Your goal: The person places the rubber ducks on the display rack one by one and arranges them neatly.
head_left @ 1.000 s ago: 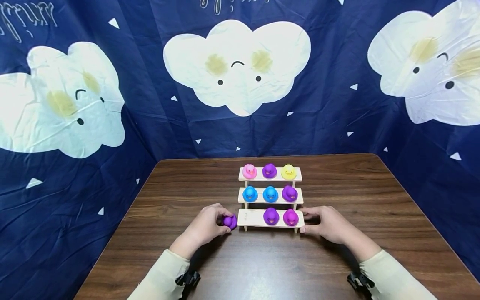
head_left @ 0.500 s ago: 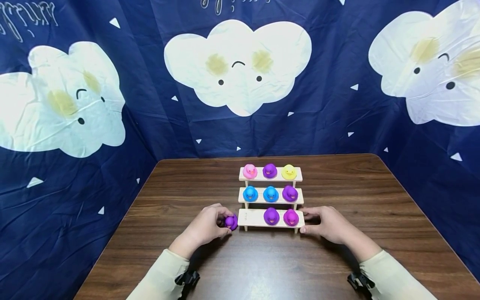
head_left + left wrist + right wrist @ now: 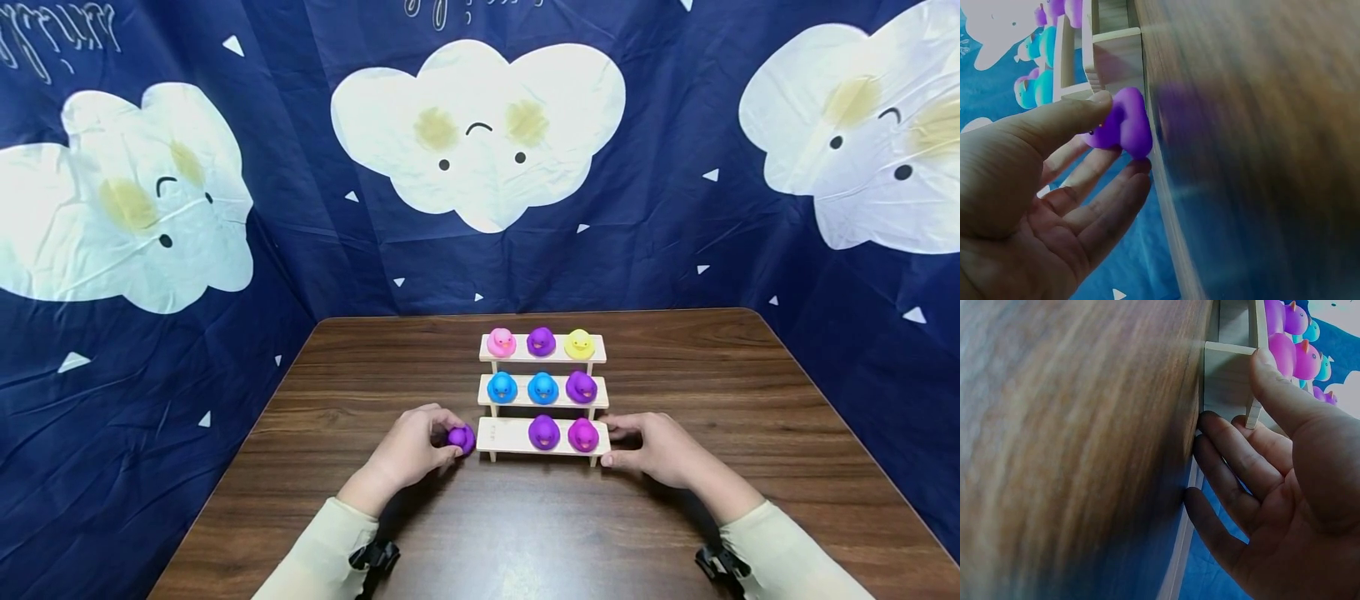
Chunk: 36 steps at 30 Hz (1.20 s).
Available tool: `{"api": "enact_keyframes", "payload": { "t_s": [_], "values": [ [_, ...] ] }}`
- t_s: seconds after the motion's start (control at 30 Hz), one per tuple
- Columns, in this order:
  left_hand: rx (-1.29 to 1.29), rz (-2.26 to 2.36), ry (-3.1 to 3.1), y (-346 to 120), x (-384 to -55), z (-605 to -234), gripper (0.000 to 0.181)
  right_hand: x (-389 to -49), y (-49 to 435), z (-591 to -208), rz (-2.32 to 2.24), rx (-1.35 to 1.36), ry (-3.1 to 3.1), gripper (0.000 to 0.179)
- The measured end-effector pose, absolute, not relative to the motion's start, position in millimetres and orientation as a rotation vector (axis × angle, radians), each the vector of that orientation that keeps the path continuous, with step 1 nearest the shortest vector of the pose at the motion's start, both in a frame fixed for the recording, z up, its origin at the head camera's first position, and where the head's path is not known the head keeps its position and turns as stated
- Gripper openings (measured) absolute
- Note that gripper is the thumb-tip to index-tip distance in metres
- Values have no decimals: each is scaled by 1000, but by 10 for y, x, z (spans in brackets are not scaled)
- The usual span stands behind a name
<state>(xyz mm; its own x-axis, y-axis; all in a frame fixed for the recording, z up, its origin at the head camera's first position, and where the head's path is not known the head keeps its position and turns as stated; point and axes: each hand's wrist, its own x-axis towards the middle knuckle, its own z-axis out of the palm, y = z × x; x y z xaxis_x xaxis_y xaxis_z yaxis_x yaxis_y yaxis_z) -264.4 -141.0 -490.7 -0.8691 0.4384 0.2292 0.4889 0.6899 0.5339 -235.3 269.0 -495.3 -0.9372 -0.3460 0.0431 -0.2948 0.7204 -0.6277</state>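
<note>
A three-tier wooden stand (image 3: 510, 435) holds rubber ducks in rows. Just off the left end of its lowest shelf, my left hand (image 3: 412, 446) pinches a purple rubber duck (image 3: 462, 439) between thumb and fingers, close to the tabletop. In the left wrist view the thumb lies along one side of this purple duck (image 3: 1127, 125), with fingertips at the other. My right hand (image 3: 660, 450) grips the right end of the lowest shelf. The right wrist view has its thumb on the shelf edge (image 3: 1259, 337) and the index fingertip on the opposite side.
A purple duck (image 3: 543, 432) and a magenta duck (image 3: 582, 435) sit on the lowest shelf, whose left part is bare. Two blue ducks and a purple one fill the middle shelf; pink, purple and yellow ducks are on top. A blue cloud-print cloth (image 3: 480, 258) surrounds the brown table (image 3: 375, 358).
The purple duck in my left hand has turned a little, so its beak side faces more toward the front. My right hand and the stand stay put.
</note>
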Motion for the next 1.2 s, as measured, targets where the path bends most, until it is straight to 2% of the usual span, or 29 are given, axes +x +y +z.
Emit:
{"api": "enact_keyframes", "payload": {
  "t_s": [0.67, 1.2],
  "values": [
    [-645, -1035, -2697, -1327, -2578, -4761, 28, -2350, 2696, -4947, -1014, -558, 2856, 61],
    [-710, -1102, -2640, -1168, -2528, -4749, 30, -2348, 2695, -4972, -1011, -553, 2855, 60]
  ]
}}
